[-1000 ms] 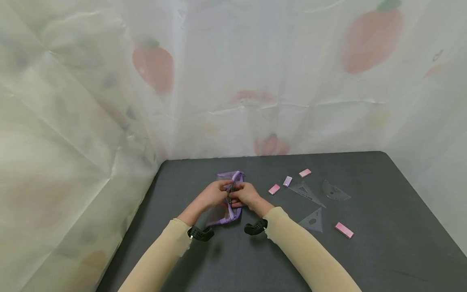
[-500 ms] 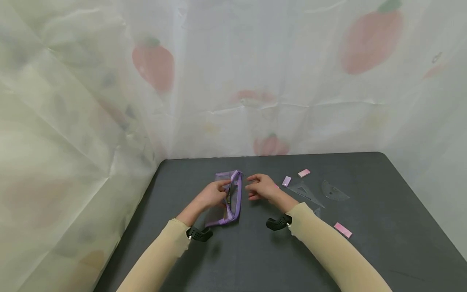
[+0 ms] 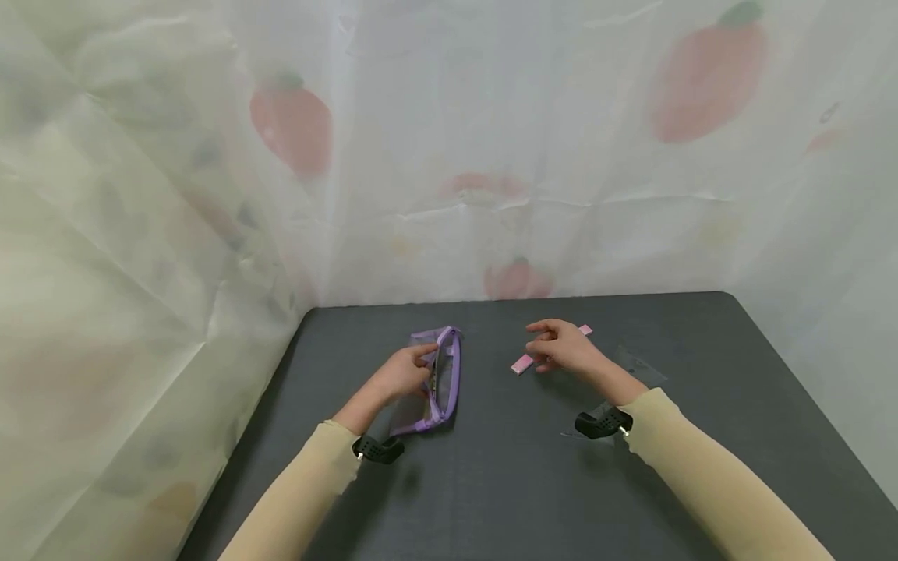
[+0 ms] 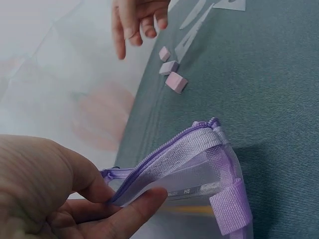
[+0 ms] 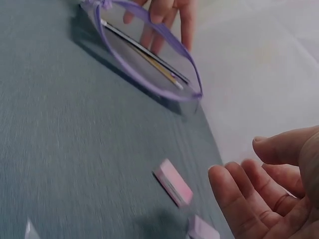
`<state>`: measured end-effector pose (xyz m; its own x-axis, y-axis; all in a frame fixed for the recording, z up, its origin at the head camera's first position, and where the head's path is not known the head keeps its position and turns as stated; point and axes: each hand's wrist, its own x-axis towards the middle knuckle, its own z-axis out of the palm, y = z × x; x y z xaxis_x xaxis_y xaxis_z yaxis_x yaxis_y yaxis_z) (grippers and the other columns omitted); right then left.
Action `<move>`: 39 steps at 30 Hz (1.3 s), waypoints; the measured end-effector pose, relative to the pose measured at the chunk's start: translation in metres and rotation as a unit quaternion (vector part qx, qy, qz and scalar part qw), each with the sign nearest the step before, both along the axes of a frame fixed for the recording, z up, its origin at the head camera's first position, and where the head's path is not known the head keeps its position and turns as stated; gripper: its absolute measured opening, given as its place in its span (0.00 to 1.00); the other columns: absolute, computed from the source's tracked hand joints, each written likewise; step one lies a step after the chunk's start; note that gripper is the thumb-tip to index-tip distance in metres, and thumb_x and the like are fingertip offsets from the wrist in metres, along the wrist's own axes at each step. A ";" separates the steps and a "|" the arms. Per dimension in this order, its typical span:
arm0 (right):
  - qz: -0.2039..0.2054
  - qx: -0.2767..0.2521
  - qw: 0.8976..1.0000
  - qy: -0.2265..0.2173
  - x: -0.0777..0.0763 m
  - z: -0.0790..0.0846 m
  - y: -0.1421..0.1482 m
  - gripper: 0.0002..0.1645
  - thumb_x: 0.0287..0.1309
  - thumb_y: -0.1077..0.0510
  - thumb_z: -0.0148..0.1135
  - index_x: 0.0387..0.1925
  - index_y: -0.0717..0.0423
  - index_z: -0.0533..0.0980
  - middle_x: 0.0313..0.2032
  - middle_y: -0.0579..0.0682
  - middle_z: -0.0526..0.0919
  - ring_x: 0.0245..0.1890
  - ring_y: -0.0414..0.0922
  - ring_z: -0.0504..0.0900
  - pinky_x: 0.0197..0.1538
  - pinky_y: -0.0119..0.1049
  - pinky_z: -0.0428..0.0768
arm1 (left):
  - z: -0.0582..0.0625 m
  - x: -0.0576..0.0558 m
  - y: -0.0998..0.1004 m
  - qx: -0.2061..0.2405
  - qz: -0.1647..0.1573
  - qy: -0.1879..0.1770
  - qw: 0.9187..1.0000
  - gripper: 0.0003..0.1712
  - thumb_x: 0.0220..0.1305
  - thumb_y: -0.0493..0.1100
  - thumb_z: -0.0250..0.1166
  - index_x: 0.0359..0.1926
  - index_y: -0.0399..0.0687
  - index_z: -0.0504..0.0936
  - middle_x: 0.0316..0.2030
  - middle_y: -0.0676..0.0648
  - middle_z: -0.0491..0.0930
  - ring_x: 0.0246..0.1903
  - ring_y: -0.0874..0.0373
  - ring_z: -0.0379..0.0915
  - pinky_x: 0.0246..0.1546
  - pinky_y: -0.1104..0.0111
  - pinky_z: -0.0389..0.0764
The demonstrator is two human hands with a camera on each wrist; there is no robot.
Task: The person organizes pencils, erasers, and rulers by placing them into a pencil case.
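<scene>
A purple-edged mesh pencil case (image 3: pixel 454 382) lies on the left part of the table with its zip undone. My left hand (image 3: pixel 405 372) pinches one side of its mouth between thumb and fingers. Long thin sticks like pencils (image 5: pixel 149 57) lie inside, one dark and one yellow. My right hand (image 3: pixel 564 347) hovers to the right of the case, fingers loosely bent and holding nothing. Just by its fingertips is a pink eraser (image 3: pixel 522 364). A lilac eraser (image 5: pixel 202 229) shows below the hand in the right wrist view, and another pink eraser (image 3: pixel 585 329) lies behind it.
A clear protractor (image 3: pixel 641 368) lies on the dark table (image 3: pixel 491 499), partly behind the right forearm. Clear pieces like set squares (image 4: pixel 192 37) lie beyond the erasers in the left wrist view. A pale curtain (image 3: pixel 421 156) with fruit prints borders the table's back and sides.
My right hand has left the pencil case and moved right, to above the erasers. The case's mouth gapes more plainly now, with my left hand still holding its edge.
</scene>
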<state>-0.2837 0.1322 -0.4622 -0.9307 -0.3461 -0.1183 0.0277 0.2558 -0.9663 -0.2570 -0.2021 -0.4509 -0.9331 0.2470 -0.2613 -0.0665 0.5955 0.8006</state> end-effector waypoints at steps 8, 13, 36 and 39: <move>-0.002 0.036 0.999 0.017 0.011 0.006 0.043 0.31 0.71 0.60 0.62 0.70 0.67 0.66 0.49 0.68 0.77 0.42 0.59 0.82 0.46 0.55 0.86 | 0.007 -0.004 -0.005 -0.009 0.012 0.008 1.000 0.38 0.68 0.28 0.50 0.79 0.44 0.62 0.63 0.27 0.73 0.27 0.52 0.79 0.39 0.51 0.87; -0.002 0.081 0.996 0.049 0.025 0.008 0.077 0.32 0.72 0.57 0.61 0.70 0.69 0.66 0.48 0.66 0.79 0.44 0.60 0.83 0.47 0.52 0.86 | 0.012 -0.005 -0.006 -0.021 0.012 0.009 1.000 0.38 0.68 0.28 0.50 0.79 0.43 0.61 0.62 0.26 0.73 0.21 0.58 0.73 0.38 0.53 0.87; 0.014 0.291 0.944 0.158 0.105 -0.015 0.168 0.35 0.63 0.49 0.71 0.62 0.69 0.75 0.52 0.62 0.81 0.51 0.59 0.80 0.46 0.49 0.82 | 0.018 -0.006 -0.017 -0.034 0.008 0.011 0.999 0.41 0.69 0.27 0.50 0.81 0.50 0.56 0.67 0.24 0.67 0.13 0.63 0.52 0.38 0.52 0.87; 0.014 0.302 0.942 0.149 0.115 -0.019 0.167 0.37 0.59 0.46 0.74 0.61 0.67 0.76 0.53 0.62 0.82 0.52 0.60 0.80 0.48 0.53 0.82 | 0.018 -0.006 -0.019 -0.034 0.010 0.013 0.999 0.42 0.68 0.27 0.50 0.81 0.49 0.56 0.66 0.23 0.68 0.13 0.63 0.53 0.37 0.53 0.88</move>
